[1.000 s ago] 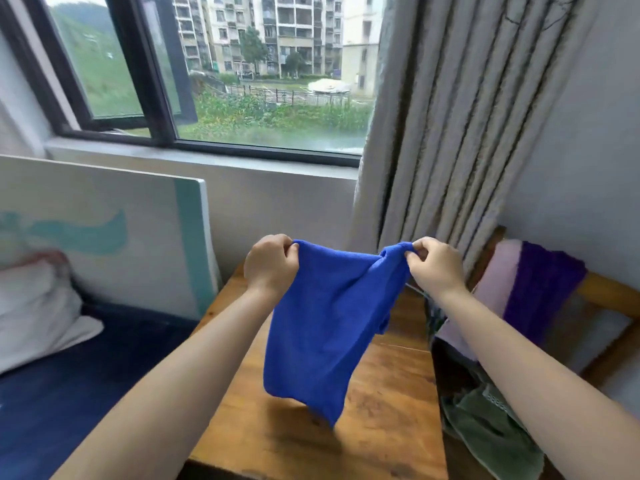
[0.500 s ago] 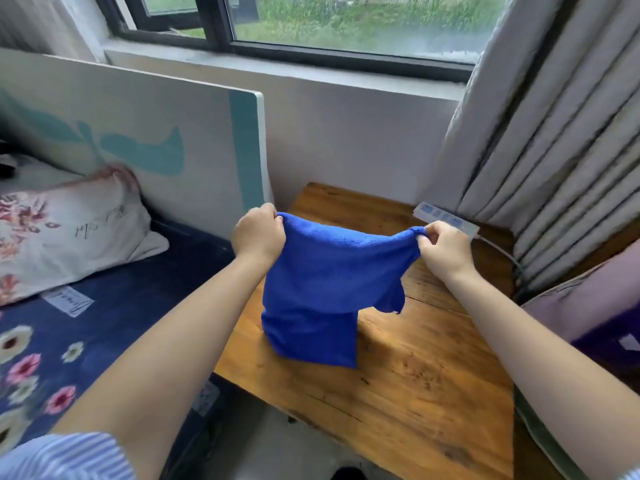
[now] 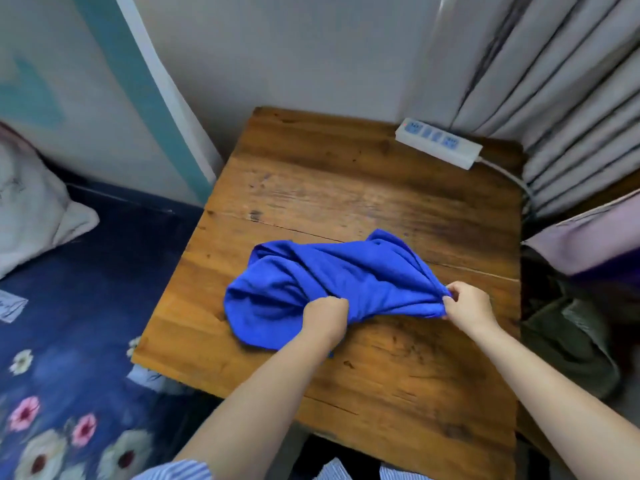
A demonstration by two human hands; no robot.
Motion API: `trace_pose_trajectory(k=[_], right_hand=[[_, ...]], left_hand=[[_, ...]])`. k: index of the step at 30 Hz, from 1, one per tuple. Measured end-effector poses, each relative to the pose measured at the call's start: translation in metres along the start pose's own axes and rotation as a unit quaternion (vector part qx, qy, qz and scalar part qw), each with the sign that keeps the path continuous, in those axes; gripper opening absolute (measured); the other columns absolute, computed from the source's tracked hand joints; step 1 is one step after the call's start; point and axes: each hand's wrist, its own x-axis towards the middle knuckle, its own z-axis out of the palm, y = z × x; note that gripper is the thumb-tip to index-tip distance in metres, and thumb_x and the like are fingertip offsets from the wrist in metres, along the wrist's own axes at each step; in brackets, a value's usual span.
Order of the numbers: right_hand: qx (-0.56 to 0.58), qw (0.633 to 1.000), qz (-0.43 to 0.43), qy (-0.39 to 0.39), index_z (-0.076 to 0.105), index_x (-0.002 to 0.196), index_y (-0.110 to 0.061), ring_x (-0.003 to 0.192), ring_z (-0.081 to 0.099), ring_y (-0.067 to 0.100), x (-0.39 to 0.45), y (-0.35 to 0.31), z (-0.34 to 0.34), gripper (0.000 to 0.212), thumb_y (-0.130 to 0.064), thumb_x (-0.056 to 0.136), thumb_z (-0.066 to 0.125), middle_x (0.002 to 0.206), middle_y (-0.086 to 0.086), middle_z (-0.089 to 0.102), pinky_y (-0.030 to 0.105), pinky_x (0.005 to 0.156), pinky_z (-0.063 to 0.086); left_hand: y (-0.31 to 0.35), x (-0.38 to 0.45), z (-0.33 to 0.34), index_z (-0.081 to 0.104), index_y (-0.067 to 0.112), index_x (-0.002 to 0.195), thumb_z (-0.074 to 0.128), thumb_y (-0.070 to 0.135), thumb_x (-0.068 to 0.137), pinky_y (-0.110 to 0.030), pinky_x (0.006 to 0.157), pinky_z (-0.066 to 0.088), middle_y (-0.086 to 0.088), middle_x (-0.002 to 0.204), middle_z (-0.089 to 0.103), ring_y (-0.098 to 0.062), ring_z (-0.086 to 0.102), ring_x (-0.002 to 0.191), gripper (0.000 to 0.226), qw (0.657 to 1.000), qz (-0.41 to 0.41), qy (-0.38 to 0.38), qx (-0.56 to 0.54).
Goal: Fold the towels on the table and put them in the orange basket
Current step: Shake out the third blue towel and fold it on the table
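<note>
A blue towel lies bunched mid-frame on a wooden table. The left hand grips its near edge; the right hand pinches its right end.

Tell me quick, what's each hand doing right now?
Left hand: closed, gripping the blue towel on the table.
Right hand: closed, pinching the towel's right end.

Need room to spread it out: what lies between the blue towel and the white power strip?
Only bare wooden table between blue towel and white power strip, head view.
</note>
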Motion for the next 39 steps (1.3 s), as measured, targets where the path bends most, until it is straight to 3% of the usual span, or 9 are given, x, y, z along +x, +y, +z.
trace_pose_trajectory(k=[4, 9, 13, 17, 23, 27, 30, 35, 39], right_hand=[[-0.003, 1.000, -0.006, -0.008, 0.063, 0.099, 0.005, 0.097, 0.059, 0.036, -0.002, 0.010, 0.015, 0.019, -0.002, 0.083, 0.056, 0.101, 0.023, 0.066, 0.034, 0.076, 0.038], [0.012, 0.999, -0.016, 0.039, 0.062, 0.101, 0.006, 0.101, 0.056, 0.038, -0.004, 0.008, 0.024, 0.023, -0.003, 0.080, 0.061, 0.103, 0.025, 0.064, 0.032, 0.078, 0.033], [0.025, 0.998, -0.005, 0.062, 0.061, 0.100, 0.005, 0.100, 0.055, 0.038, -0.009, 0.002, 0.029, 0.020, 0.000, 0.082, 0.055, 0.102, 0.025, 0.063, 0.032, 0.078, 0.032], [0.012, 0.998, 0.003, 0.067, 0.060, 0.103, 0.004, 0.099, 0.055, 0.037, -0.011, -0.001, 0.030, 0.021, 0.000, 0.085, 0.050, 0.105, 0.024, 0.061, 0.034, 0.080, 0.040], [-0.029, 0.997, 0.022, 0.073, 0.059, 0.108, 0.004, 0.101, 0.054, 0.039, -0.016, -0.006, 0.030, 0.024, -0.002, 0.087, 0.047, 0.110, 0.024, 0.059, 0.038, 0.083, 0.043], [-0.181, 0.983, 0.043, 0.002, 0.056, 0.107, -0.002, 0.105, 0.052, 0.038, -0.023, -0.025, 0.033, 0.024, -0.009, 0.087, 0.045, 0.113, 0.018, 0.055, 0.040, 0.084, 0.044], [-0.292, 0.956, -0.014, 0.034, 0.052, 0.114, -0.005, 0.109, 0.048, 0.033, -0.032, -0.050, 0.043, 0.030, -0.013, 0.085, 0.050, 0.120, 0.013, 0.052, 0.039, 0.086, 0.041], [-0.176, 0.949, -0.254, 0.058, 0.066, 0.091, 0.004, 0.086, 0.060, 0.040, -0.040, -0.100, 0.071, 0.020, -0.010, 0.077, 0.066, 0.088, 0.021, 0.064, 0.043, 0.069, 0.046], [-0.196, 0.955, -0.224, -0.009, 0.066, 0.099, -0.009, 0.101, 0.053, 0.029, -0.033, -0.138, 0.104, 0.040, -0.045, 0.085, 0.056, 0.100, 0.010, 0.063, 0.034, 0.076, 0.036]], left_hand=[[-0.005, -0.002, 0.009, 0.057, 0.006, 0.101, 0.038, 0.015, 0.094, -0.035, 0.066, 0.038, -0.012, 0.108, 0.063, -0.031, 0.058, 0.100, 0.022, 0.999, 0.012, 0.009, -0.028], [-0.035, 0.009, -0.002, 0.059, 0.002, 0.093, 0.039, 0.012, 0.089, -0.035, 0.065, 0.036, -0.015, 0.104, 0.064, -0.033, 0.056, 0.098, 0.022, 0.974, -0.096, 0.112, -0.170], [-0.059, 0.026, -0.004, 0.053, 0.014, 0.122, 0.041, 0.018, 0.093, -0.038, 0.085, 0.040, -0.008, 0.124, 0.050, -0.028, 0.042, 0.117, 0.032, 0.986, -0.099, 0.097, -0.097], [-0.073, 0.039, -0.003, 0.059, 0.017, 0.112, 0.044, 0.027, 0.093, -0.034, 0.091, 0.033, -0.003, 0.125, 0.050, -0.023, 0.038, 0.122, 0.027, 0.997, -0.053, 0.063, 0.007], [-0.097, 0.016, -0.014, 0.064, 0.004, 0.088, 0.047, 0.021, 0.092, -0.032, 0.076, 0.037, -0.016, 0.091, 0.067, -0.030, 0.060, 0.091, 0.025, 0.991, 0.027, 0.121, -0.051], [-0.121, -0.017, -0.018, 0.061, 0.012, 0.097, 0.047, 0.032, 0.091, -0.026, 0.064, 0.032, -0.006, 0.100, 0.066, -0.026, 0.059, 0.097, 0.024, 0.997, 0.017, 0.072, -0.018], [-0.134, -0.035, -0.015, 0.059, 0.013, 0.097, 0.050, 0.031, 0.090, -0.028, 0.070, 0.039, -0.006, 0.103, 0.065, -0.026, 0.058, 0.099, 0.022, 0.999, 0.007, 0.019, -0.028], [-0.142, -0.058, 0.008, 0.057, 0.011, 0.101, 0.049, 0.031, 0.090, -0.031, 0.080, 0.042, -0.006, 0.108, 0.064, -0.025, 0.056, 0.104, 0.024, 0.998, -0.021, -0.006, -0.061], [-0.148, -0.071, 0.030, 0.055, 0.012, 0.101, 0.048, 0.036, 0.090, -0.030, 0.069, 0.042, -0.006, 0.106, 0.064, -0.027, 0.059, 0.100, 0.028, 0.996, -0.046, -0.015, -0.077]])
